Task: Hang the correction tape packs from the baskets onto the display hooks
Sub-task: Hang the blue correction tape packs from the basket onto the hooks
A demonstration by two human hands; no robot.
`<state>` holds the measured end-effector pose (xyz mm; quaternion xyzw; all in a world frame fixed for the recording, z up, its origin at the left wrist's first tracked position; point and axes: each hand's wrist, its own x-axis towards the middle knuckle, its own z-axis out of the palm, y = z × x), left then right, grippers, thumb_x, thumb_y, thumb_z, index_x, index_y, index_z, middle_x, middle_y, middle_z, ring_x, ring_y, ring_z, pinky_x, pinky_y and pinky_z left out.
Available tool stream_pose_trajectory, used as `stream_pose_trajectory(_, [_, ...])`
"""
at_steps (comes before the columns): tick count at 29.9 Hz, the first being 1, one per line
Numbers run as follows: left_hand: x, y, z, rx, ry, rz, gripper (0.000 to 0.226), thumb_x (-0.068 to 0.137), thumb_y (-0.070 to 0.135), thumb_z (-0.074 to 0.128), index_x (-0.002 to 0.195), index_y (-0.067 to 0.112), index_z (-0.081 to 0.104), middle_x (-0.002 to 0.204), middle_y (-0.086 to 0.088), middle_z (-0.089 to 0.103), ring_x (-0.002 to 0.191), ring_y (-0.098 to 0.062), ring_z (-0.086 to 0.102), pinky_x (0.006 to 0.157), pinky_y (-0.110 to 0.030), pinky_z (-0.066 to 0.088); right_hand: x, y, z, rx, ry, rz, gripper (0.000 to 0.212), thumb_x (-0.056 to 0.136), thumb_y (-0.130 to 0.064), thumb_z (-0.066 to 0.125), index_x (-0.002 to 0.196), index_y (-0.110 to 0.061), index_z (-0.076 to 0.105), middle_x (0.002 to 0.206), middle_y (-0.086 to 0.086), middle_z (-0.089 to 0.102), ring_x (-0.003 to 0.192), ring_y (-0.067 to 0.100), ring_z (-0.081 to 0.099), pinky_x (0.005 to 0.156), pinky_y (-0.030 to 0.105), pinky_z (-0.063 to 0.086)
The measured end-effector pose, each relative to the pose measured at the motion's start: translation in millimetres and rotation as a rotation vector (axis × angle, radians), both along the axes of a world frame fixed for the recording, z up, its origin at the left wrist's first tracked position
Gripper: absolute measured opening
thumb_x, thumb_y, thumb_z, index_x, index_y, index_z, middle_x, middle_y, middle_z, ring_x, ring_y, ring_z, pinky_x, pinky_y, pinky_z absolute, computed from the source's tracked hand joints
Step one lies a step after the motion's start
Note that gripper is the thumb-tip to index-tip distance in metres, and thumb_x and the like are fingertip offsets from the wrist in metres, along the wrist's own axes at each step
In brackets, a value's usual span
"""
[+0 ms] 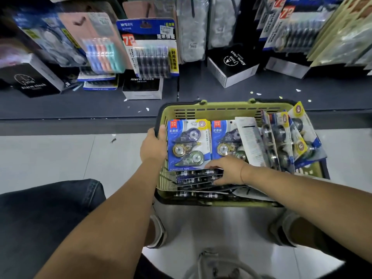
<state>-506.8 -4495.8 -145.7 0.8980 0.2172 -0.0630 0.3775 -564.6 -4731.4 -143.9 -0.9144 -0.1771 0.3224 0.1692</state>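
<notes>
One basket (221,110), three alarm-clock boxes (143,85), correction tape packs (188,146) — perhaps a dozen

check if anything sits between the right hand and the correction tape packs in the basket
Nothing visible does. The right hand grips a stack of correction tape packs at the near side of the green basket, while the left hand holds its left rim.

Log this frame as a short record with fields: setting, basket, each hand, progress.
setting: shop floor in front of a low shelf with alarm clock boxes and hanging packs above
basket: green basket on the floor, full of correction tape packs
left hand: left hand grips the basket's left rim
right hand: right hand inside the basket, fingers on a flat stack of packs; grip unclear
progress: no pack lifted clear of the basket yet
</notes>
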Motion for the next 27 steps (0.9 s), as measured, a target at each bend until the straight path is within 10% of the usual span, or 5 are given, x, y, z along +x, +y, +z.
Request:
stream_pose_trajectory(9, [-0.7,0.1,8.5,-0.084,0.012,0.005,0.063,0.104,0.062,0.026,0.131,0.013,0.055,0.112,-0.005,0.065,0.109,-0.030,0.060,0.090,-0.039,0.044,7.7,-11.7,42.0,0.071,-0.100,0.001,0.030,0.080,-0.034,0.076,0.101,-0.014,0.068,0.075,-0.005,0.062,0.068,0.013,0.054,0.063,0.018,0.041])
stream_pose_trajectory(14, [0.3,10.3,23.0,-0.703,0.171,0.075,0.082,0.099,0.072,0.018,0.116,0.012,0.070,0.107,-0.014,0.076,0.104,-0.034,0.072,0.096,-0.044,0.055,23.7,-46.5,99.6,0.170,-0.008,-0.285,0.037,0.072,-0.029,0.085,0.084,-0.002,0.063,0.073,0.003,0.066,0.068,0.015,0.058,0.064,0.031,0.046])
stream_pose_trajectory(17, [-3.9,11.8,33.3,-0.838,0.173,0.074,0.087,0.098,0.073,0.013,0.125,0.010,0.067,0.103,-0.016,0.077,0.098,-0.032,0.074,0.095,-0.047,0.056,17.9,-70.7,127.9,0.394,0.070,-0.458,0.026,0.070,-0.022,0.087,0.087,-0.020,0.067,0.073,-0.018,0.072,0.070,-0.005,0.066,0.066,0.012,0.049])
stream_pose_trajectory(24, [11.7,-11.5,96.2,-0.660,-0.072,0.142,0.083,0.095,0.077,0.031,0.155,0.020,0.038,0.159,-0.007,0.041,0.143,-0.028,0.043,0.116,-0.052,0.037,8.9,-77.2,150.5,1.116,0.252,-0.949,0.041,0.065,-0.015,0.073,0.105,-0.022,0.069,0.098,-0.001,0.076,0.083,0.013,0.073,0.069,0.037,0.062])
stream_pose_trajectory(27, [-7.5,-45.2,126.2,-0.951,0.009,-0.091,0.096,0.071,0.084,0.045,0.143,0.022,0.054,0.144,-0.005,0.059,0.127,-0.022,0.060,0.097,-0.039,0.051,7.5,-60.9,150.4,1.362,0.366,-1.145,0.030,0.069,-0.013,0.067,0.099,-0.017,0.070,0.093,0.003,0.075,0.077,0.016,0.073,0.075,0.041,0.060])
